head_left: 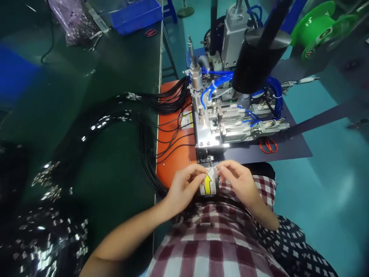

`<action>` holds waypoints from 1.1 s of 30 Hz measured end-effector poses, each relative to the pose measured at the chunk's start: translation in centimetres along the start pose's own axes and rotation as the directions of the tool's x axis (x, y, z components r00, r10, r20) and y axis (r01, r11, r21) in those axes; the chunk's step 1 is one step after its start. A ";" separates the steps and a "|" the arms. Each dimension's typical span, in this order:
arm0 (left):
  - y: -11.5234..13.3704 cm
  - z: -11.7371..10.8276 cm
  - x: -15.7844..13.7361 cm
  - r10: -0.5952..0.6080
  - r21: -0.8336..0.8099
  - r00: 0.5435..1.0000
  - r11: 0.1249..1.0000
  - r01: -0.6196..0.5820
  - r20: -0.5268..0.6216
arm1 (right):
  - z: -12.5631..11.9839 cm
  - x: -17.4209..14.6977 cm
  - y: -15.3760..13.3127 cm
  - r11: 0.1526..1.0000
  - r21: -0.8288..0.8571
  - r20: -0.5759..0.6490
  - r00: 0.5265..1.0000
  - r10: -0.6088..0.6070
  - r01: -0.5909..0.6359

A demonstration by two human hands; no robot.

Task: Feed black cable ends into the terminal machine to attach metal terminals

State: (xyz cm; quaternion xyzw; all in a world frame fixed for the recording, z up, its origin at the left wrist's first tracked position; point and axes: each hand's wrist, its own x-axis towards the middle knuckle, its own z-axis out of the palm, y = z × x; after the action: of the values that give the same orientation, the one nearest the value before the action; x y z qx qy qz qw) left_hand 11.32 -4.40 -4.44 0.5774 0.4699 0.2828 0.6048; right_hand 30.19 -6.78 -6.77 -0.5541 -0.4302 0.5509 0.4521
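My left hand (187,184) is closed, with thumb and fingertips pinched together over a white label with a yellow arrow (208,184). Level with it, my right hand (238,181) also pinches, its fingertips close to the left ones. Whatever lies between the fingers is too small to make out. Just beyond both hands stands the front of a metal bench machine (205,134) with blue air tubes (220,80). To its left, black cables (173,103) run across an orange board (175,151) towards the machine.
Bundles of black cables with shiny metal ends (52,181) cover much of the dark green table (112,169). A blue tray (137,17) and a bag of small parts (76,27) sit at the back. Red-handled scissors (268,146) lie right of the machine; a green reel (315,29) stands behind.
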 end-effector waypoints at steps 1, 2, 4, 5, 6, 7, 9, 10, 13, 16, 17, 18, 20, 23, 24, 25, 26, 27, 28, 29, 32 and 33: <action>0.0 0.0 0.2 -0.040 -0.068 0.999 0.997 0.040 -0.001 | -0.2 0.1 0.1 1.000 0.023 -0.014 1.000 0.011 -0.011; 0.0 0.0 0.3 -0.074 -0.121 0.997 0.990 0.074 0.006 | -0.4 0.2 0.1 0.999 0.032 -0.020 1.000 0.014 -0.014; 0.1 0.1 0.5 -0.117 -0.177 0.993 0.977 0.119 0.023 | -0.5 0.1 0.1 0.999 0.034 -0.005 1.000 0.024 -0.024; 0.2 0.1 0.5 -0.123 -0.183 0.992 0.975 0.125 0.023 | -0.5 0.1 0.0 0.999 0.036 0.010 0.999 0.031 -0.031; 0.3 0.2 0.6 -0.118 -0.181 0.993 0.976 0.120 0.020 | -0.4 0.0 -0.1 0.999 0.040 0.022 0.999 0.036 -0.037; 0.4 0.3 0.6 -0.107 -0.175 0.994 0.978 0.109 0.017 | -0.2 -0.1 -0.1 0.998 0.047 0.032 0.999 0.038 -0.040; 0.5 0.4 0.6 -0.078 -0.165 0.997 0.983 0.078 0.003 | 0.0 -0.2 -0.3 0.997 0.061 0.044 0.998 0.036 -0.039; 0.6 0.5 0.5 -0.067 -0.161 0.998 0.985 0.065 -0.005 | 0.1 -0.2 -0.3 0.997 0.067 0.046 0.998 0.033 -0.036; 0.4 0.6 0.4 -0.053 -0.127 0.998 0.991 0.047 -0.046 | 0.1 -0.4 -0.4 0.997 0.076 0.044 0.999 0.029 -0.032; 0.1 0.6 0.1 -0.026 -0.067 0.996 0.998 0.020 -0.091 | -0.1 -0.7 -0.4 0.995 0.090 0.045 0.998 0.041 -0.045; 0.1 0.7 0.0 -0.007 -0.043 0.995 0.999 0.002 -0.101 | -0.1 -0.9 -0.4 0.993 0.103 0.051 0.997 0.049 -0.054; 0.1 0.8 0.0 0.015 -0.020 0.994 1.000 -0.017 -0.108 | -0.1 -0.9 -0.4 0.991 0.120 0.062 0.996 0.060 -0.067; 0.1 0.9 -0.2 0.047 0.020 0.993 0.999 -0.045 -0.112 | 0.0 -1.1 -0.3 0.982 0.163 0.092 0.993 0.079 -0.093; 0.2 1.2 -0.3 0.066 0.044 0.992 0.997 -0.062 -0.104 | 0.3 -1.1 -0.1 0.968 0.223 0.132 0.987 0.088 -0.116; 0.3 1.2 -0.3 0.072 0.048 0.992 0.997 -0.067 -0.103 | 0.3 -1.1 -0.1 0.965 0.234 0.143 0.986 0.088 -0.120; 0.3 1.2 -0.3 0.081 0.055 0.991 0.996 -0.076 -0.104 | 0.3 -1.1 0.0 0.963 0.238 0.151 0.984 0.090 -0.124; 0.3 1.2 -0.3 0.095 0.068 0.990 0.994 -0.089 -0.104 | 0.3 -1.1 -0.1 0.964 0.232 0.153 0.984 0.094 -0.128; 0.2 1.2 -0.3 0.117 0.090 0.988 0.990 -0.108 -0.104 | 0.3 -1.2 -0.2 0.967 0.217 0.155 0.983 0.100 -0.133; 0.2 1.2 -0.4 0.152 0.125 0.983 0.983 -0.138 -0.108 | 0.3 -1.2 -0.3 0.972 0.194 0.152 0.983 0.103 -0.132; 0.1 1.1 -0.4 0.199 0.177 0.974 0.968 -0.179 -0.107 | 0.2 -1.3 -0.5 0.979 0.161 0.142 0.985 0.099 -0.122; -0.4 0.9 -0.6 0.408 0.420 0.911 0.839 -0.348 -0.061 | 0.1 -1.7 -1.1 1.000 -0.025 0.069 0.998 -0.010 0.012; -0.5 0.9 -0.6 0.475 0.508 0.879 0.764 -0.397 -0.027 | 0.1 -1.8 -1.3 0.990 -0.111 0.041 0.996 -0.082 0.086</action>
State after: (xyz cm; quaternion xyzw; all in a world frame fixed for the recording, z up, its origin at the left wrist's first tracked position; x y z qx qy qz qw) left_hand 11.76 -5.42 -4.87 0.7807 0.4232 0.3318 0.3184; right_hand 30.07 -8.29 -5.14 -0.5499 -0.4918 0.5163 0.4349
